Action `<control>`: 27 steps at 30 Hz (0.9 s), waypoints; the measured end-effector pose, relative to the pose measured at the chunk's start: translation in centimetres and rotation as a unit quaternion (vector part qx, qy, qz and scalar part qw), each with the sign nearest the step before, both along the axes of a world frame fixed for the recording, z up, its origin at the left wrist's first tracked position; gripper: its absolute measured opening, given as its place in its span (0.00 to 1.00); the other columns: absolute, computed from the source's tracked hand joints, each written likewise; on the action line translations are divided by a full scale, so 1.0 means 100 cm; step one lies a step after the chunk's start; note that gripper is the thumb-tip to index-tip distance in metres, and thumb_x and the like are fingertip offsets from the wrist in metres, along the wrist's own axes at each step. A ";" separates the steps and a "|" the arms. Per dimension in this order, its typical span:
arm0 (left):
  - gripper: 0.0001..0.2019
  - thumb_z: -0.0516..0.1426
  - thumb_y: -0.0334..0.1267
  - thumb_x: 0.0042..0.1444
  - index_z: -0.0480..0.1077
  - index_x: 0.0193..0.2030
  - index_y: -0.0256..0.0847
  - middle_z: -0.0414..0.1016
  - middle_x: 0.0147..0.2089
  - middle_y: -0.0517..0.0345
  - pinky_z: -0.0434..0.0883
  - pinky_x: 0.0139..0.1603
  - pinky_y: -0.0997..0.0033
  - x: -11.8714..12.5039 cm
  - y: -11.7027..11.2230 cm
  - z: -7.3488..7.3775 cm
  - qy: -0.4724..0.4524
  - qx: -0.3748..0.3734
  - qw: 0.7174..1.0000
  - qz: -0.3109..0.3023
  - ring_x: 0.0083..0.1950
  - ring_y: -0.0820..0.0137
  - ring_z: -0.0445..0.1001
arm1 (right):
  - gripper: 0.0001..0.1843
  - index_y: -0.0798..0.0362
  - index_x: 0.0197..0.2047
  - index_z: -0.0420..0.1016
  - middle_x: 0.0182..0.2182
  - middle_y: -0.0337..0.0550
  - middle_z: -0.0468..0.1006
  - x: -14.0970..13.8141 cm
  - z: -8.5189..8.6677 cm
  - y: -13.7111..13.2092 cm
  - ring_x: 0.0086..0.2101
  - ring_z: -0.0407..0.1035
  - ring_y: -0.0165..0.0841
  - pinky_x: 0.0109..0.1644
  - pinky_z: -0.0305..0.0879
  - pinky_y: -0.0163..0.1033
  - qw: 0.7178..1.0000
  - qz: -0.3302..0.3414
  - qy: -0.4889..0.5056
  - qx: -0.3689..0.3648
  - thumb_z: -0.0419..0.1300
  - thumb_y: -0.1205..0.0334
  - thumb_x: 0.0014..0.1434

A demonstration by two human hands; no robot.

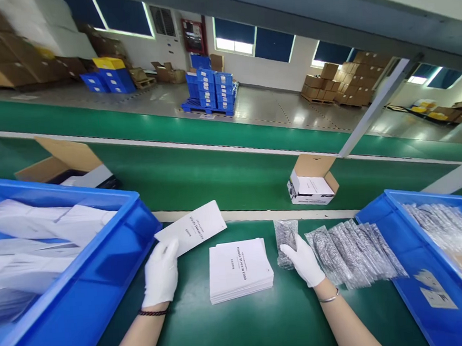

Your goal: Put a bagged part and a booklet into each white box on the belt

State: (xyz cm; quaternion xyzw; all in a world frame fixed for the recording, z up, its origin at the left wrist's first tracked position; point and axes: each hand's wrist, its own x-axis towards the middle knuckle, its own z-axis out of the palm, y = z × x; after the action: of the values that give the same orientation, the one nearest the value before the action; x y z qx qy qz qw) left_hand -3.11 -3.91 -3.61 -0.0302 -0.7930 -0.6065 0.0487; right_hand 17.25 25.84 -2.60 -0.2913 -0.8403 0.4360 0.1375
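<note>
My left hand (161, 272), in a white glove, grips the near-left corner of a white printed booklet (203, 228), tilted above the bench. A neat stack of matching booklets (240, 270) lies between my hands. In its white glove, my right hand (305, 260) is closed on a clear plastic bag (286, 232) with a dark, thin item inside that looks like a coiled cable. Just right of that hand, several similar bags (351, 251) lie overlapping in a row on the green bench.
At left stands a blue bin (113, 239) holding white booklets; another blue bin (403, 266) at right holds more bags. Beyond a pale rail, an open carton (311, 188) and a second open box (72, 165) rest on the green conveyor belt (215, 174). A metal post (374, 107) rises at right.
</note>
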 end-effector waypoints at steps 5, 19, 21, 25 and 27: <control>0.17 0.55 0.51 0.47 0.75 0.35 0.40 0.78 0.43 0.49 0.70 0.55 0.58 0.007 0.007 0.008 -0.030 -0.075 0.997 -0.017 0.49 0.55 0.73 | 0.28 0.56 0.51 0.70 0.49 0.54 0.76 0.000 -0.003 0.001 0.52 0.69 0.49 0.58 0.63 0.51 1.000 -0.010 -0.012 0.000 0.56 0.44 0.55; 0.19 0.53 0.48 0.54 0.75 0.42 0.37 0.77 0.48 0.47 0.68 0.58 0.59 0.011 0.007 0.003 -0.027 -0.038 0.996 -0.076 0.52 0.58 0.74 | 0.50 0.63 0.60 0.63 0.59 0.63 0.66 -0.001 -0.003 0.003 0.60 0.59 0.55 0.65 0.54 0.55 0.994 -0.048 -0.096 0.009 0.51 0.30 0.47; 0.19 0.53 0.47 0.55 0.75 0.45 0.36 0.76 0.51 0.46 0.67 0.59 0.58 0.010 0.007 0.002 -0.031 -0.032 0.996 -0.082 0.53 0.59 0.73 | 0.54 0.65 0.62 0.61 0.60 0.65 0.65 -0.002 -0.002 0.003 0.60 0.59 0.57 0.65 0.53 0.57 0.992 -0.056 -0.114 0.007 0.50 0.29 0.46; 0.17 0.53 0.45 0.55 0.75 0.45 0.37 0.77 0.50 0.48 0.67 0.59 0.61 0.010 0.007 0.003 -0.033 -0.035 0.995 -0.091 0.53 0.61 0.73 | 0.51 0.61 0.61 0.62 0.57 0.62 0.69 -0.002 -0.001 0.003 0.57 0.63 0.56 0.63 0.58 0.57 0.991 -0.056 -0.122 0.005 0.50 0.28 0.46; 0.16 0.52 0.44 0.56 0.75 0.43 0.38 0.78 0.46 0.50 0.69 0.56 0.61 0.011 0.007 0.005 -0.031 -0.048 0.994 -0.091 0.50 0.61 0.74 | 0.50 0.60 0.61 0.63 0.57 0.62 0.69 -0.002 -0.003 0.004 0.57 0.64 0.55 0.62 0.59 0.57 0.989 -0.063 -0.132 0.013 0.50 0.28 0.47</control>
State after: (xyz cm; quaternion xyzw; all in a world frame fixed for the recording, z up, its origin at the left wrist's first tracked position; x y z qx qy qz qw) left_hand -2.02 -3.21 -3.06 -0.0855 -0.8162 -0.5705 -0.0325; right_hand 17.06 26.23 -2.88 -0.3970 -0.8366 0.3732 0.0568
